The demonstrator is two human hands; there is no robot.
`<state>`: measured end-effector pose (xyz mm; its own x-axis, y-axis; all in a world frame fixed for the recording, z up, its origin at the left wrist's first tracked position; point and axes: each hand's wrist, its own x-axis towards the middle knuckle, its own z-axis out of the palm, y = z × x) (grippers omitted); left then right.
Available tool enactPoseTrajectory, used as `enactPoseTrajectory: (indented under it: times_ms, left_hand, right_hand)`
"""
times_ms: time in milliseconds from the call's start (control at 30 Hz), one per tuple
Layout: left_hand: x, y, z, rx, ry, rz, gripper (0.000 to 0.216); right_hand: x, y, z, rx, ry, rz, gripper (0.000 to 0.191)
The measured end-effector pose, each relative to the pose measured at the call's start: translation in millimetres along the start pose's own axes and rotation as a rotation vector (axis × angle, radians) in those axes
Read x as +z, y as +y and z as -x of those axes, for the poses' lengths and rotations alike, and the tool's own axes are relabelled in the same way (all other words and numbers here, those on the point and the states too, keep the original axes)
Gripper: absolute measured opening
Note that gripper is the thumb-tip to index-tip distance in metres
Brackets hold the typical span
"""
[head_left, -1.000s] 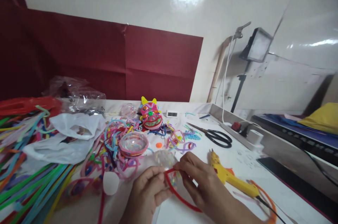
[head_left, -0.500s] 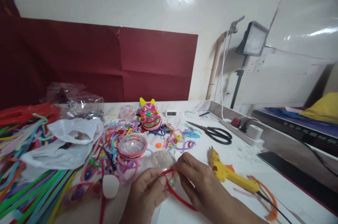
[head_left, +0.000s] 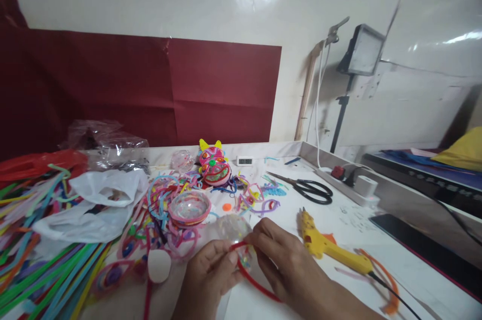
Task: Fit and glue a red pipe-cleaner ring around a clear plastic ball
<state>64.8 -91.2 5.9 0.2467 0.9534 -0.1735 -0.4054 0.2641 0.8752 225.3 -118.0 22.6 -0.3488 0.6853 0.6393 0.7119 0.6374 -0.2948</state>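
A red pipe cleaner (head_left: 259,286) runs between my hands and curves down below them. My left hand (head_left: 213,270) is closed, thumb and fingers pinching it on the left. The fingertips of my right hand (head_left: 280,254) pinch the same pipe cleaner just to the right. Behind and partly under my fingers is a clear plastic dome (head_left: 233,228) with coloured specks; my hands hide much of it, and I cannot tell whether the pipe cleaner touches it. Beyond lies a clear bowl (head_left: 189,208) ringed with coloured pipe cleaners.
A yellow glue gun (head_left: 335,252) and black-handled scissors (head_left: 309,189) lie to the right. A colourful eared figure (head_left: 213,163) stands at the back by a small digital clock (head_left: 244,161). Bundled pipe cleaners (head_left: 64,280) and a white plastic bag (head_left: 94,214) fill the left. A phone (head_left: 425,252) lies far right.
My hands keep almost the same pose on the red pipe cleaner. The view has shifted very slightly; nothing else has visibly moved.
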Motion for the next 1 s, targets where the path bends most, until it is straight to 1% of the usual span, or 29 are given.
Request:
enactPoseTrajectory:
  times_ms: [267,567,733,833,1000]
  left_hand:
    - [1.1,1.3,1.3,0.024,0.007,-0.008,0.031]
    - [2.5,2.1,1.9,0.026,0.041,-0.009,0.033]
    - [3.1,2.3,2.0,0.035,0.017,-0.007,0.030]
    - [2.8,2.4,1.8,0.037,0.021,-0.004,0.028]
    - [2.2,2.6,1.1,0.033,0.019,-0.027,0.026]
  right_hand:
    - [0.8,-1.4,2.9,-0.007,-0.004,0.017,0.026]
    - [3.5,-1.2,2.2,-0.049,0.041,0.052,0.025]
    - [2.8,-1.8,2.3,-0.054,0.031,0.062,0.024]
    - [2.3,-1.8,3.1,-0.067,0.047,0.085,0.024]
    - [3.0,-1.0,4.0,-0.082,0.033,0.112,0.025]
